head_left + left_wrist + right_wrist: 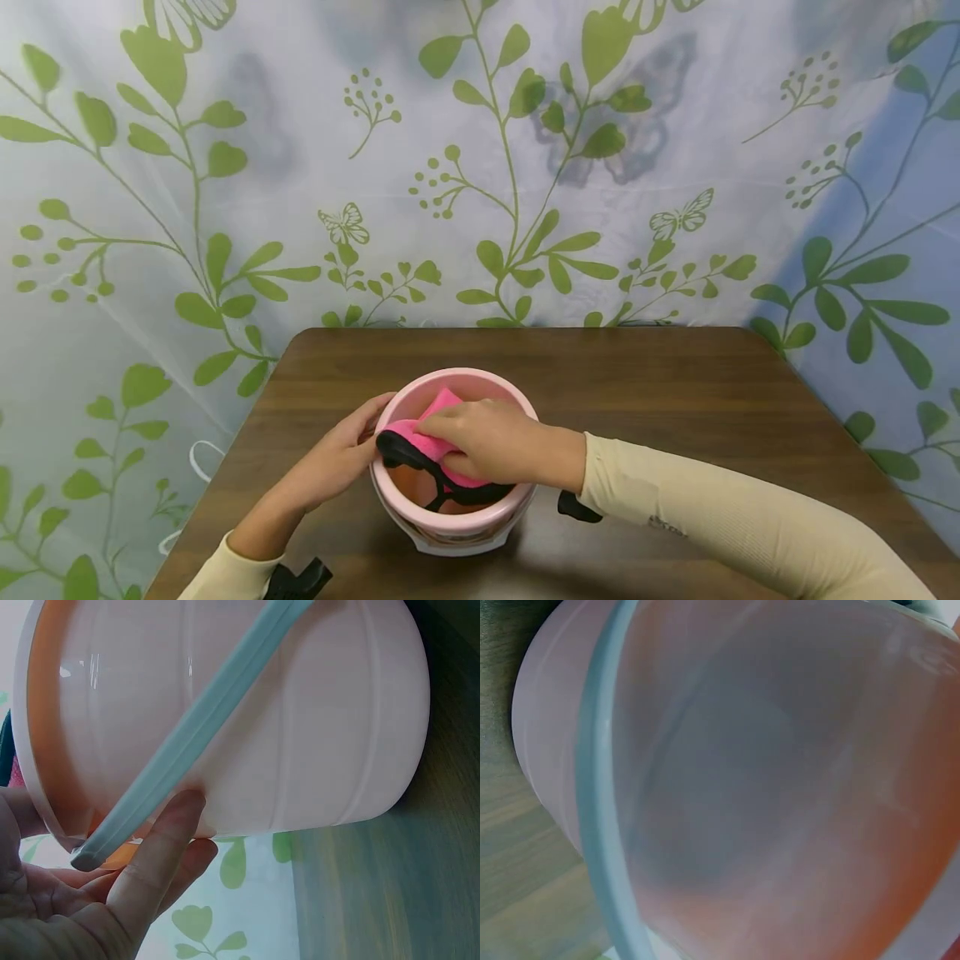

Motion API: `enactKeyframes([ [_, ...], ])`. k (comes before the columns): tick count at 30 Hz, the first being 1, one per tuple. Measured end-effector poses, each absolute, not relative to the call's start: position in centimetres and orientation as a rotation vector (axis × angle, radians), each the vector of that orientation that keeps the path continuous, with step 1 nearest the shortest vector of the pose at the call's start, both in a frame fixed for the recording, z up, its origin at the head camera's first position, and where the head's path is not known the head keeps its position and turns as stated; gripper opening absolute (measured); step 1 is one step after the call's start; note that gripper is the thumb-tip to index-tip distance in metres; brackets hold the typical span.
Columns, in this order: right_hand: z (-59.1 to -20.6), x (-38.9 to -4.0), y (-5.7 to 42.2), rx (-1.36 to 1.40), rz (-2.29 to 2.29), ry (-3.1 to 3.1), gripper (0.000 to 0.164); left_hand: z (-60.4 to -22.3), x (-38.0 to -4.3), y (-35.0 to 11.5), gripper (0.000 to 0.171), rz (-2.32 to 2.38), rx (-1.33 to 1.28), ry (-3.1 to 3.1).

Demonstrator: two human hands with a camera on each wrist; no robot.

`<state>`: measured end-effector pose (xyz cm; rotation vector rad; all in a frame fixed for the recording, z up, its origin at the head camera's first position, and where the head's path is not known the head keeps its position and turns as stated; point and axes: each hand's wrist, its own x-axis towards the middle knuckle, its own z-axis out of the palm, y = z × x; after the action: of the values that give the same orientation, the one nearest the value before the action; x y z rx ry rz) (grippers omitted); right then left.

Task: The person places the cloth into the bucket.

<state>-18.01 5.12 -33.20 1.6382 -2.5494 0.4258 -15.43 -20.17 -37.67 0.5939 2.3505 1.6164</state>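
Note:
A pink bucket (457,525) stands upright on the brown table, its pale handle (187,742) slanting down across the outside in the left wrist view. My left hand (341,454) holds the bucket's left rim, the thumb at the rim and the fingers (169,840) against the outer wall. Over the bucket's mouth, my right hand (491,442) grips a bright pink soft fabric piece with black edging (442,400). Black strips hang beneath it, and its exact kind is unclear. The right wrist view shows the bucket wall (780,750) and handle up close; my right hand lies outside that view.
The brown table (637,375) extends on both sides of the bucket. Behind it hangs a pale curtain (405,200) with green leaves and butterflies. A white cord (201,458) loops beside the table's left edge. Black devices (296,579) are worn at the wrists.

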Motion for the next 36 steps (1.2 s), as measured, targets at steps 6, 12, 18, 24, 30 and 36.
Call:
enactKeyframes([
  [6, -33.4, -18.0, 5.1, 1.636, 0.386, -2.603, 0.034, -37.6, -15.4, -20.1, 0.052, 1.635, 0.614, 2.327],
  [12, -32.7, -15.1, 2.6, 1.567, 0.320, -2.680, 0.035, -37.0, -14.2, -23.0, 0.052, 1.618, 0.663, 2.277],
  [18, -31.2, -11.9, 0.3, 1.432, 0.280, -2.757, 0.038, -36.7, -13.0, -25.9, 0.055, 1.606, 0.728, 2.208],
  [24, -30.1, -10.2, 0.0, 1.377, 0.293, -2.753, 0.048, -36.5, -12.0, -27.1, 0.055, 1.581, 0.765, 2.188],
  [30, -29.6, -10.0, 1.7, 1.410, 0.297, -2.732, 0.057, -36.2, -11.4, -26.6, 0.058, 1.575, 0.731, 2.209],
  [36, -29.3, -9.8, 3.5, 1.379, 0.276, -2.718, 0.057, -35.7, -11.0, -26.0, 0.060, 1.488, 0.663, 2.361],
])
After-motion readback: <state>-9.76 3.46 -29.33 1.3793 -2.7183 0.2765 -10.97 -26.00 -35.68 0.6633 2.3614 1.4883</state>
